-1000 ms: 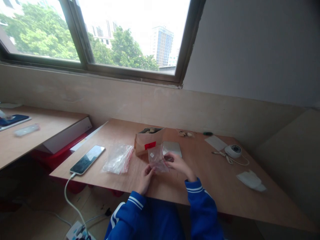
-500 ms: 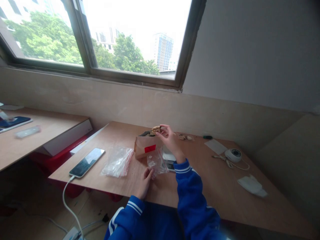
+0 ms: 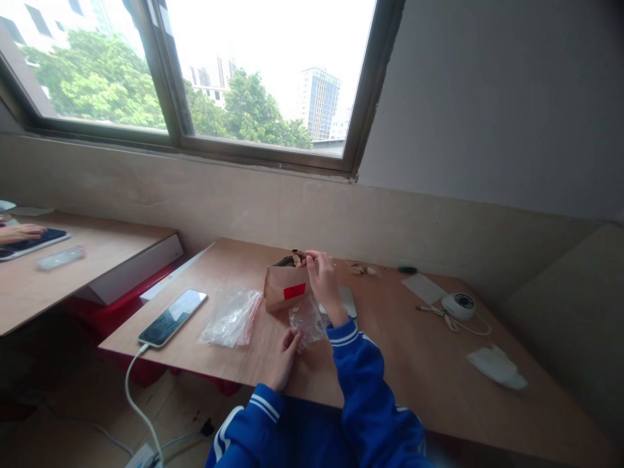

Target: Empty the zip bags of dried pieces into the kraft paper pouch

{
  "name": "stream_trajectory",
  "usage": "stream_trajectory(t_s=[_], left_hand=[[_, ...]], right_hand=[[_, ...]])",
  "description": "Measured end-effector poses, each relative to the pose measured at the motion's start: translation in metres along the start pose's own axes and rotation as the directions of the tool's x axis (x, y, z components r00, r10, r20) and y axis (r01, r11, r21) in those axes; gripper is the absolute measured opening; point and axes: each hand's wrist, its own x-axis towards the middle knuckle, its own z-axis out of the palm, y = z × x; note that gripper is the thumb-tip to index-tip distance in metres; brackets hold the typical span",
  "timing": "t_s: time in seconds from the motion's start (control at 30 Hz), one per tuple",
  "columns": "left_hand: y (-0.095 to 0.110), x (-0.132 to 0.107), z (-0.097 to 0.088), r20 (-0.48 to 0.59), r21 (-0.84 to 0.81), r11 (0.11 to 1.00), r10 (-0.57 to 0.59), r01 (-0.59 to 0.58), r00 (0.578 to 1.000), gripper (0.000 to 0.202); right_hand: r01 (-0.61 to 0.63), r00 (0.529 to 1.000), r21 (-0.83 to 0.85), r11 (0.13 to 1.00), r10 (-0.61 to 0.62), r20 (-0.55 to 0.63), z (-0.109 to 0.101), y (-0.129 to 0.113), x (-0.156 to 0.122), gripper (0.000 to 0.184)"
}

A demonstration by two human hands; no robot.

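A brown paper bag (image 3: 275, 289) with a red label stands upright with its top open. Over its mouth, the fingertips of my right hand (image 3: 324, 279) pinch a wrinkled brown dried piece (image 3: 298, 260) whose exact kind I cannot make out. My left hand (image 3: 286, 354) rests on the table just in front, its fingers closed at the lower edge of a clear zip bag (image 3: 308, 325). That zip bag lies against the paper bag. Left of it lies a stack of clear zip bags (image 3: 231, 318) with red seal lines.
A charging phone (image 3: 173, 318) lies at the left. Behind my right wrist is a flat pale device (image 3: 347, 300). Farther right are loose tan pieces (image 3: 363, 268), a green object (image 3: 407, 270), white paper (image 3: 423, 288), a white camera (image 3: 458, 305) and crumpled tissue (image 3: 497, 366). Another person's hand (image 3: 22, 233) touches a tablet.
My right hand has shifted slightly left and lower, closer over the paper bag's mouth. My left hand stays by the zip bag. Another person's hand has appeared at the far left.
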Motion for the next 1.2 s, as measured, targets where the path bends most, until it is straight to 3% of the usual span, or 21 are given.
stream_trajectory(t_s=[0.23, 0.37, 0.53, 0.73, 0.93, 1.03, 1.13, 1.2], left_hand=[[0.004, -0.001, 0.002, -0.017, 0.0, 1.0, 0.002, -0.002, 1.0, 0.039], [0.002, -0.001, 0.001, -0.015, 0.003, 1.0, -0.014, 0.014, 1.0, 0.038], [0.0, 0.0, 0.002, -0.022, -0.015, 1.0, -0.01, 0.009, 1.0, 0.039], [0.001, 0.0, 0.001, 0.002, -0.012, 1.0, -0.001, 0.001, 1.0, 0.035], [-0.006, 0.003, -0.001, 0.009, -0.026, 1.0, 0.007, -0.007, 1.0, 0.034], [-0.007, 0.002, -0.003, 0.005, -0.016, 0.999, 0.028, -0.028, 1.0, 0.031], [-0.006, 0.0, -0.004, 0.007, -0.019, 0.999, 0.044, -0.044, 0.999, 0.029], [-0.006, -0.001, -0.005, 0.011, -0.038, 0.999, 0.039, -0.038, 0.999, 0.034]], right_hand=[[0.048, 0.991, -0.138, 0.989, -0.029, 0.134, -0.001, 0.003, -0.007, 0.032], [0.055, 0.99, -0.23, 0.972, -0.023, 0.142, -0.003, 0.004, -0.008, 0.033], [0.066, 0.997, -0.197, 0.978, -0.054, 0.062, -0.008, -0.001, -0.01, 0.034], [0.154, 0.974, -0.174, 0.973, -0.12, 0.19, 0.001, 0.008, -0.017, 0.043], [0.111, 0.982, -0.08, 0.991, -0.096, 0.165, 0.002, 0.009, -0.015, 0.046], [0.072, 0.995, 0.034, 0.997, -0.074, 0.067, -0.01, 0.003, -0.014, 0.045], [0.0, 0.998, 0.133, 0.991, 0.007, -0.054, -0.023, 0.006, -0.024, 0.041], [-0.088, 0.992, 0.166, 0.982, 0.101, -0.071, -0.028, 0.015, -0.041, 0.038]])
